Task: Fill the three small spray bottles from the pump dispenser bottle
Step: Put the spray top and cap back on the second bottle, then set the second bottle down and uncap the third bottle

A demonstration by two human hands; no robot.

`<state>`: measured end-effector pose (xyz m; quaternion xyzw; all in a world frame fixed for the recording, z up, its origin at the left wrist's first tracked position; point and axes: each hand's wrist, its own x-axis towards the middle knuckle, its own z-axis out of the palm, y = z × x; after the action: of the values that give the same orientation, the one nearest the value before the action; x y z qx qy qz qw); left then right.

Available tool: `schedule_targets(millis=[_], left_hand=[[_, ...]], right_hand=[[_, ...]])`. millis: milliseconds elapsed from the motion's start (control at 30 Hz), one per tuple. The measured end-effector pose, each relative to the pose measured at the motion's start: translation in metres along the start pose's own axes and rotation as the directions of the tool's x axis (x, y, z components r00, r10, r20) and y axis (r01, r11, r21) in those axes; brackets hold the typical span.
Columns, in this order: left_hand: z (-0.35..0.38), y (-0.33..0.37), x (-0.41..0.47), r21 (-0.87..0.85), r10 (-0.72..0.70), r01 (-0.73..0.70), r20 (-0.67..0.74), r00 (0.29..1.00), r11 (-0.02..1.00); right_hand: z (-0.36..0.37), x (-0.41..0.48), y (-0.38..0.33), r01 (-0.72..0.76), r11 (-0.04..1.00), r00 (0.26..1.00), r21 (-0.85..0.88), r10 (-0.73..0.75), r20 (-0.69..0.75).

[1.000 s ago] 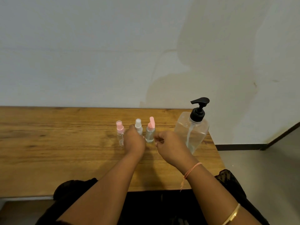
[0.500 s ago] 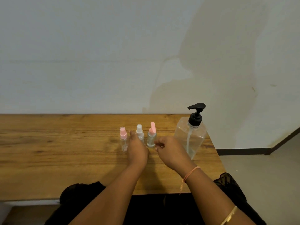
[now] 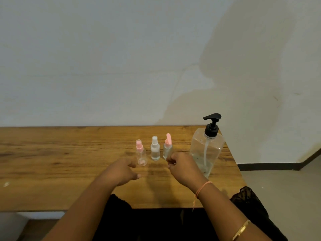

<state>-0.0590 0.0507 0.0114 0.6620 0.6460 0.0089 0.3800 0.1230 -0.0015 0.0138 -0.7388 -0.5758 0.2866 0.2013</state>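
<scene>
Nearest, over the wooden table (image 3: 52,171), the left hand (image 3: 121,171) hovers with fingers loosely curled, grasping nothing. The right hand (image 3: 184,168) at its 3 o'clock has fingers bent in toward the thumb; whether they pinch anything I cannot tell. Just beyond, at 12 o'clock, three small bottles stand upright in a row, apart from each other: the round pink-capped spray bottle (image 3: 141,158) by the left fingertips, the white-capped spray bottle (image 3: 155,150), then the pink flip-cap bottle (image 3: 167,150) just behind the right knuckles. These look light, thin plastic and easily toppled, so pinch the body low while twisting the cap. At 1 o'clock stands the clear pump dispenser bottle (image 3: 206,150), bulkier, holding little liquid, probably smooth-sided; steady its shoulder and press the black pump head (image 3: 212,126).
</scene>
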Motion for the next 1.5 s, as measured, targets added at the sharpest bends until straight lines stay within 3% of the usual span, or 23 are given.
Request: schedule_targets(millis=[200, 400, 600, 767, 967, 1167, 1333, 1500], left_hand=[[-0.010, -0.006, 0.021, -0.231, 0.028, -0.059, -0.137, 0.990, 0.971], [0.000, -0.002, 0.041, -0.337, 0.077, -0.140, -0.194, 0.978, 0.931], [0.008, 0.001, 0.051, -0.241, 0.139, -0.198, -0.244, 0.960, 0.950], [0.004, 0.001, 0.045, -0.194, 0.165, -0.205, -0.206, 0.965, 0.959], [0.004, 0.021, 0.003, -0.175, 0.218, -0.261, -0.229, 0.949, 0.949], [0.037, 0.053, -0.031, -0.282, 0.218, -0.295, -0.275, 0.937, 0.913], [0.051, 0.051, -0.033, -0.304, 0.227, -0.313, -0.289, 0.930, 0.900], [0.051, 0.053, -0.036, -0.172, 0.292, -0.361, -0.329, 0.898, 0.916]], right_hand=[[0.006, 0.004, -0.001, -0.014, 1.000, 0.999, -0.008, 0.014, 0.033], [0.001, 0.006, 0.001, -0.003, 1.000, 1.000, 0.005, 0.003, 0.013], [-0.002, 0.007, 0.001, 0.017, 0.999, 1.000, 0.034, -0.016, -0.021], [0.000, 0.006, 0.000, 0.042, 0.996, 0.998, 0.085, -0.038, -0.048], [-0.002, -0.006, -0.015, 0.160, 0.912, 0.981, 0.379, -0.104, -0.163], [-0.006, -0.014, -0.017, 0.216, 0.966, 0.944, 0.143, -0.169, -0.285], [-0.012, -0.018, -0.003, 0.170, 0.972, 0.956, 0.165, -0.122, -0.268], [-0.004, -0.021, 0.001, 0.137, 0.970, 0.951, 0.203, -0.072, -0.300]])
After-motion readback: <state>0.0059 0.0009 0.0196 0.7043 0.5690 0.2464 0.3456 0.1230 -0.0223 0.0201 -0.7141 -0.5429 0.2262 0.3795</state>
